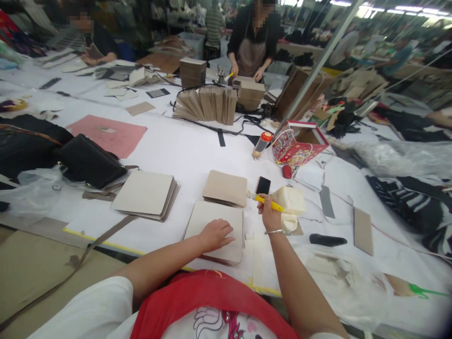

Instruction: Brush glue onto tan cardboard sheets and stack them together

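My left hand (216, 234) rests with fingers spread on the near stack of pale panels (208, 214). In my right hand (270, 215) is a brush with a yellow handle (273, 204), its tip pointing left at the edge of a smaller stack of tan panels (226, 186). Another stack of pale panels (144, 190) sits to the left. Just right of my right hand stands a cream-coloured plastic container (291, 199), with a white piece (289, 223) below it. A dark phone (263, 185) lies behind the brush.
A red patterned paper bag (296, 146) and an orange-lidded jar (262, 143) stand further back. Black bags (92, 160) lie at left, near a pink sheet (109, 134). Fanned brown panels (208, 104) stand across the table, before a person in an apron (252, 52). A metal pole (318, 66) slants at right.
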Demonstrator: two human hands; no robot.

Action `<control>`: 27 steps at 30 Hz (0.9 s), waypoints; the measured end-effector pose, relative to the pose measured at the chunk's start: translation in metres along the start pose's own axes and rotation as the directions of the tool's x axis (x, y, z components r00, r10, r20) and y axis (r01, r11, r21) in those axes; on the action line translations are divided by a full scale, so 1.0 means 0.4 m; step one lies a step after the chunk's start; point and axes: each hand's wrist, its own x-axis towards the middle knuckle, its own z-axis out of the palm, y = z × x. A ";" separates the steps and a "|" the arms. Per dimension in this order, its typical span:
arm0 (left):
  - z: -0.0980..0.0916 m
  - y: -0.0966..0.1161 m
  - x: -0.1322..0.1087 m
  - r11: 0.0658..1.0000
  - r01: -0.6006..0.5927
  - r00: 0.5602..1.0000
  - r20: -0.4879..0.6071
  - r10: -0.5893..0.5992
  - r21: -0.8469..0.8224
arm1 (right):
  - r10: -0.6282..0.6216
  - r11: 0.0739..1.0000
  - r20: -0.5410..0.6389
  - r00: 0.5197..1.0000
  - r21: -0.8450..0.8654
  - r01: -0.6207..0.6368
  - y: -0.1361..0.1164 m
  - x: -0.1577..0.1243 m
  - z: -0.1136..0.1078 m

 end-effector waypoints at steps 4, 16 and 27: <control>-0.012 -0.079 0.154 0.978 0.211 0.977 -0.023 -0.211 0.003 | 0.056 0.984 0.238 0.970 0.152 -0.094 -0.058 0.114 0.135; 0.021 -0.186 0.292 0.883 0.469 0.839 0.302 -0.453 0.022 | 0.187 0.982 0.581 0.792 -0.105 -0.155 -0.033 0.304 0.439; 0.022 -0.193 0.302 0.908 0.414 0.856 0.309 -0.414 0.068 | 0.330 0.944 0.242 0.912 -0.098 -0.316 0.102 0.405 0.357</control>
